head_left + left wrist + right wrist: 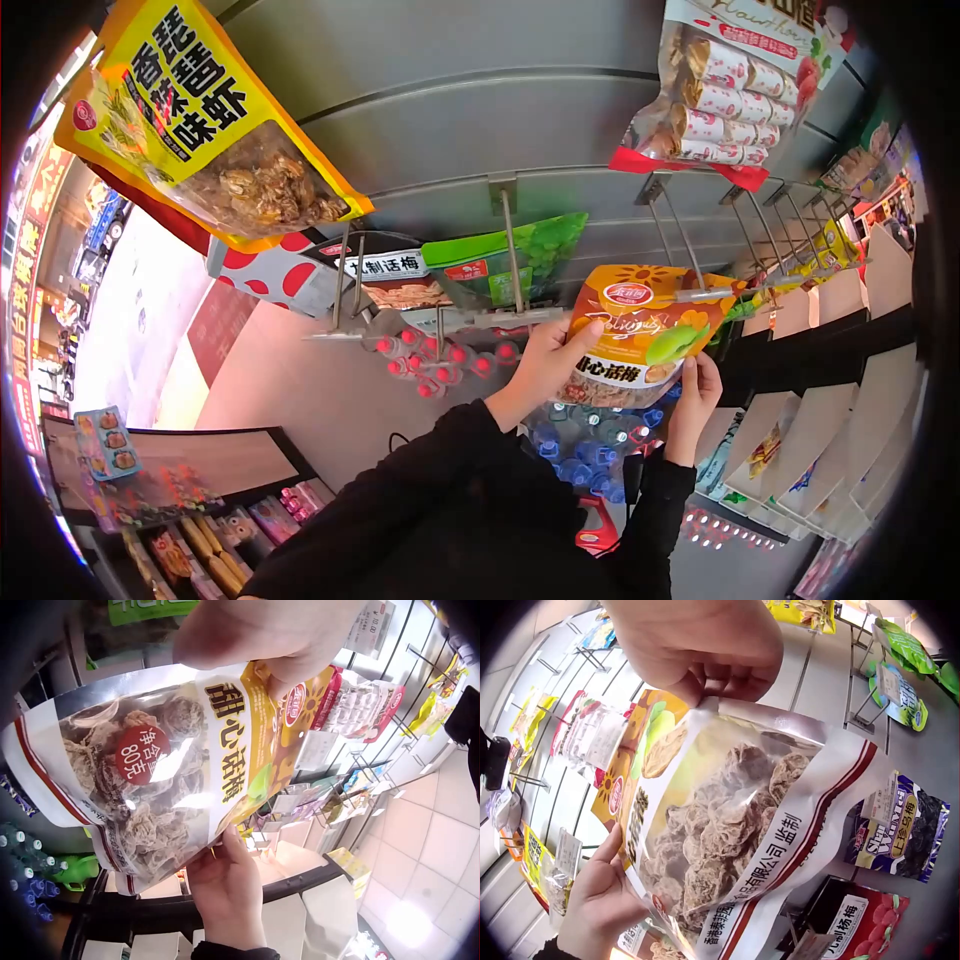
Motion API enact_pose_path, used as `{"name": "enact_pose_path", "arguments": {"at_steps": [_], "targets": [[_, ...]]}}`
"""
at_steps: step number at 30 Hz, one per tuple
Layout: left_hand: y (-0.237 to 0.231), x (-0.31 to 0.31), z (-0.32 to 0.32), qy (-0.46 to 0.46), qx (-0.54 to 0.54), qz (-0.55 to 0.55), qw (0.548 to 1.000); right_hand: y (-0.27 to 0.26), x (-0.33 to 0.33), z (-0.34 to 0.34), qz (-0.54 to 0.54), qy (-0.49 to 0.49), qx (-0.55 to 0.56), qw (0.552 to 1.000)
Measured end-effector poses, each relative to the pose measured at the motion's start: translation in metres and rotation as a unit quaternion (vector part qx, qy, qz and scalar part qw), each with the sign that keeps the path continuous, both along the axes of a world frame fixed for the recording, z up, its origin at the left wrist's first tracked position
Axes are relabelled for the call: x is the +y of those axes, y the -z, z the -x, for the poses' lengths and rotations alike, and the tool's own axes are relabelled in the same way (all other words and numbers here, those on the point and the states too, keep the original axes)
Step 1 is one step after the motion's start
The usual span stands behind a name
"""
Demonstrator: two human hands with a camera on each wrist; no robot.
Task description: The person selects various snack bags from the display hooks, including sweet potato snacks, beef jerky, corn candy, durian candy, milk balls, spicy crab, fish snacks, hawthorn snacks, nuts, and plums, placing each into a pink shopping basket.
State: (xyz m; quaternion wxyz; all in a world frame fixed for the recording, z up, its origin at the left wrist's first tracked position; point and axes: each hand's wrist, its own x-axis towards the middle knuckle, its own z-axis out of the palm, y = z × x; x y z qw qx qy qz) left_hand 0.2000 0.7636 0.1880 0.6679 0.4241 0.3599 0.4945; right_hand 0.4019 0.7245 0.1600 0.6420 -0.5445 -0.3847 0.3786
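An orange and white pouch of dried plums [640,335] with a clear window is held in front of the shelf wall by both hands. My left hand [548,362] grips its left side, the thumb lying on the front. On the opposite side, my right hand [694,402] pinches the edge. The left wrist view shows the wrinkled plums through the window of the pouch [142,780], with my left hand [277,637] above. In the right wrist view, the fingers of my right hand [705,652] are curled at the pouch's edge. A metal hook's end overlaps the pouch's top in the head view.
A yellow snack pouch [215,130] hangs at upper left, a pouch of wrapped rolls [740,100] at upper right. Behind the hands are a green pouch [510,262] and protruding metal hooks [515,250]. Bottles [590,450] stand below; white slanted bins [815,440] line the right.
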Motion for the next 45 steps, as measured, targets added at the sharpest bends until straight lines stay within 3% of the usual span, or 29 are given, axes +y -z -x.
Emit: {"name": "enact_pose_path", "arguments": {"at_steps": [5,11,16,23,27,33,35,39,45], "targets": [[0.0,-0.001,-0.004,-0.01,0.001,-0.003,1.0,0.01,-0.001,-0.004,0.008,0.05,-0.023,0.998],[-0.004,-0.003,-0.004,-0.003,0.012,0.008,1.0,-0.003,-0.003,0.001,0.038,0.03,-0.006,0.999],[0.013,0.001,-0.004,-0.006,0.019,0.055,0.998,0.019,0.005,-0.007,0.018,0.044,-0.042,0.998],[0.033,0.025,-0.004,-0.046,0.037,-0.031,0.998,0.031,0.033,-0.014,0.017,-0.011,-0.045,0.999],[0.028,0.036,-0.009,-0.045,-0.027,0.005,0.999,0.018,0.052,-0.009,-0.003,-0.046,-0.016,0.999],[0.025,0.053,-0.012,-0.071,-0.003,-0.032,0.997,0.042,0.079,-0.019,-0.028,-0.022,-0.067,0.997],[0.02,0.051,-0.011,-0.074,0.04,-0.006,0.996,0.036,0.079,-0.015,-0.023,-0.033,-0.01,0.999],[0.04,0.053,-0.008,-0.059,0.068,0.001,0.996,0.04,0.078,-0.012,-0.053,0.012,-0.025,0.998],[0.039,0.038,-0.011,-0.053,0.062,-0.076,0.994,0.046,0.067,-0.011,-0.081,0.037,-0.056,0.994]]}}
